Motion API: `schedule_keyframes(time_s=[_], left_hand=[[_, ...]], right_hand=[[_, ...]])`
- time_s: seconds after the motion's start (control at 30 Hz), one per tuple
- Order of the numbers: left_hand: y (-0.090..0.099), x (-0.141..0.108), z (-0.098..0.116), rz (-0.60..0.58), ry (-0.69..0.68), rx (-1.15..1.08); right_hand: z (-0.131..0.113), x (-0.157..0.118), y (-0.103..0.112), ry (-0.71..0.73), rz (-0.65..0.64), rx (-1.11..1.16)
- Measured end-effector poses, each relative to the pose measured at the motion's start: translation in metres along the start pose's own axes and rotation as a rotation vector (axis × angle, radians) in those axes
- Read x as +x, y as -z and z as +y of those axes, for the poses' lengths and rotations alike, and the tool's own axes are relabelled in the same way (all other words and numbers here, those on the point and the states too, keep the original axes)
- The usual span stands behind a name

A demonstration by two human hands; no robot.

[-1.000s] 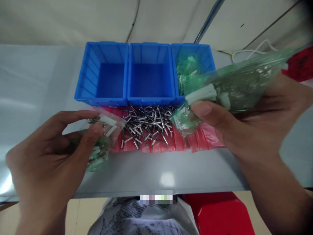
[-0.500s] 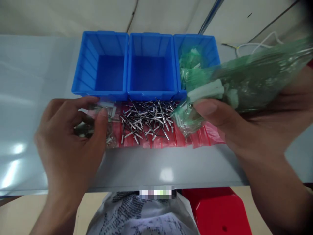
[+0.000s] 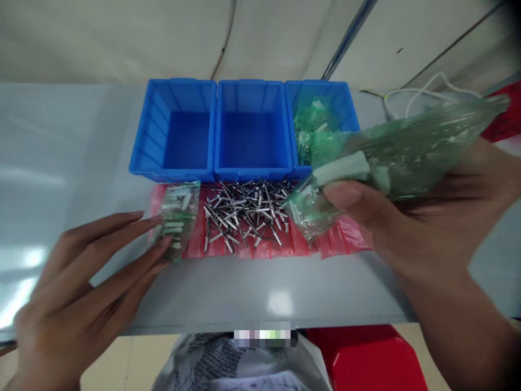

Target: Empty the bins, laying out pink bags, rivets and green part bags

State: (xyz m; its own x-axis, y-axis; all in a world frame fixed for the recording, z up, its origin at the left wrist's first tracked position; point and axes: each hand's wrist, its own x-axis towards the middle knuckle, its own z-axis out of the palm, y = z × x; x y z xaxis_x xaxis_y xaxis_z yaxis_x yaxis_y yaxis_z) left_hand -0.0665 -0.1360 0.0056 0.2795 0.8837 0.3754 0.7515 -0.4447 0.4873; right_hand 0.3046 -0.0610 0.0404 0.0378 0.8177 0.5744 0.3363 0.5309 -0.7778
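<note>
My right hand (image 3: pixel 427 233) is closed on a green plastic bag (image 3: pixel 419 146) with white plastic pieces showing inside, and holds it raised at the right. The thumb presses the bag's lower end. My left hand (image 3: pixel 81 282) has its fingers stretched out, the tips at the edge of a small clear bag (image 3: pixel 185 203) of white and metal pieces. That bag lies on the left part of a red plastic sheet or row of bags (image 3: pixel 329 247). A loose pile of silvery rivets (image 3: pixel 244 212) is spread in the middle of the red plastic.
Three blue bins stand in a row behind the rivets: a left bin (image 3: pixel 140 136), a middle bin (image 3: pixel 254 174) and a right bin (image 3: pixel 350 103) with green bags (image 3: pixel 315 117) inside. A white cable (image 3: pixel 411 95) lies at the back right. A red stool (image 3: pixel 370 358) is below the grey table's (image 3: pixel 228 293) edge.
My left hand has let go of the small clear bag, spread its fingers and moved down and left. My right hand still holds the green bag in nearly the same place. The camera view has shifted slightly.
</note>
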Motion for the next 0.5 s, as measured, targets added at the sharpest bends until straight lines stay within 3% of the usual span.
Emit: schedule_keyframes(time_s=[0.07, 0.13, 0.23, 0.37, 0.5], left_hand=[[-0.002, 0.004, -0.002, -0.087, -0.22, 0.091], [-0.004, 0.008, 0.0, -0.122, -0.321, 0.117], [-0.01, 0.011, 0.013, -0.045, -0.274, 0.078], [-0.023, 0.022, 0.052, 0.11, -0.094, 0.045], [-0.041, 0.053, 0.094, 0.103, -0.069, -0.08]], right_hand=[[0.003, 0.001, -0.001, -0.039, 0.008, 0.09], [0.007, 0.002, -0.001, -0.054, -0.034, 0.172], [0.011, 0.004, 0.002, -0.071, -0.142, 0.247], [0.008, 0.003, -0.001, -0.178, -0.227, 0.334], [0.005, -0.004, -0.015, -0.253, -0.252, 0.429]])
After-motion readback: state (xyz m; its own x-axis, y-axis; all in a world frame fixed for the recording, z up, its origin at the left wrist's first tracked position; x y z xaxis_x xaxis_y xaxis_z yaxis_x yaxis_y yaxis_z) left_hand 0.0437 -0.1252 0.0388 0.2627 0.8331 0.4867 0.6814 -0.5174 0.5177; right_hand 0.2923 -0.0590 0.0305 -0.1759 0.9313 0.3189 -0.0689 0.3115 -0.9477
